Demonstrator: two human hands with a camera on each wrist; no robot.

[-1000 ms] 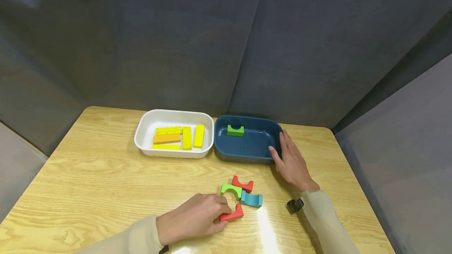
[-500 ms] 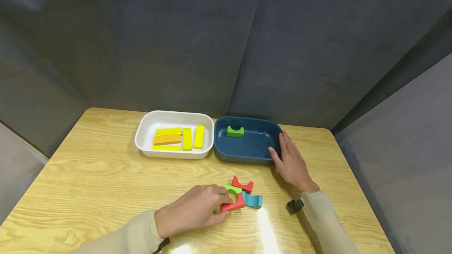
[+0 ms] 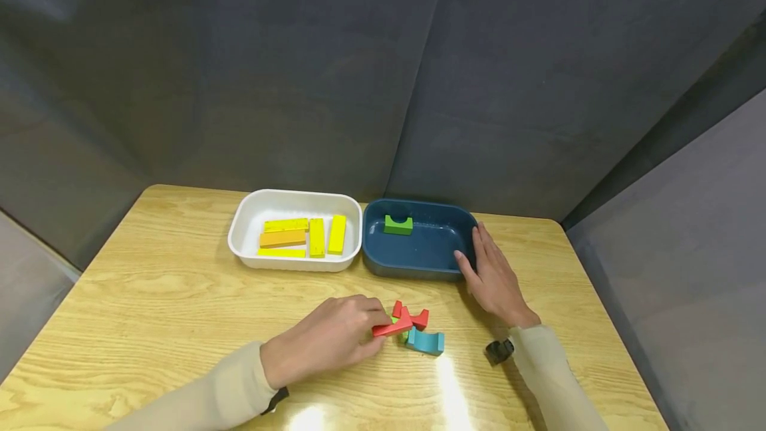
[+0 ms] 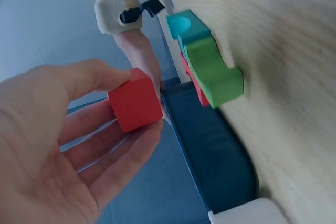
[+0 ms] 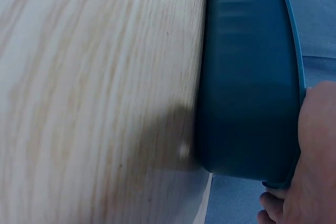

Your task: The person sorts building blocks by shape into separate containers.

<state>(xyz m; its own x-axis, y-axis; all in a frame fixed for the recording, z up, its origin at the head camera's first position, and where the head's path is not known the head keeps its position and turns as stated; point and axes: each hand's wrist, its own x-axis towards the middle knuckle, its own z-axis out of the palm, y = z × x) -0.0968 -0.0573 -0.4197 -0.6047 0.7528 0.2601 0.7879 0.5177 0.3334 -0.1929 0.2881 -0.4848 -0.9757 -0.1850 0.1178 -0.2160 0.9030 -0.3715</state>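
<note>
The work surface is a table (image 3: 179, 298) with a pale wood-grain top and bright glare near its front edge. A dark grey backdrop (image 3: 287, 72) with a near-vertical seam stands behind it; a lighter grey panel (image 3: 706, 238) stands at the right side. Two trays sit side by side at the rear: a white tray (image 3: 244, 235) on the left and a dark blue tray (image 3: 439, 251) on the right. The white tray contains four yellow blocks (image 3: 337, 235) and one orange block (image 3: 282, 238); dark marks on the yellow pieces are too small to read. The blue tray contains one green block (image 3: 398, 226). The left hand (image 3: 332, 334) is partly closed, pinching a notched red block (image 3: 391, 329) between thumb and fingers, above the table. Beside and partly behind this block, a second red block (image 3: 421, 318), a light green block (image 4: 218, 80) and a turquoise block (image 3: 426, 342) are grouped on the table. The right hand (image 3: 495, 285) is extended, fingers nearly straight, resting against the right end of the blue tray
</note>
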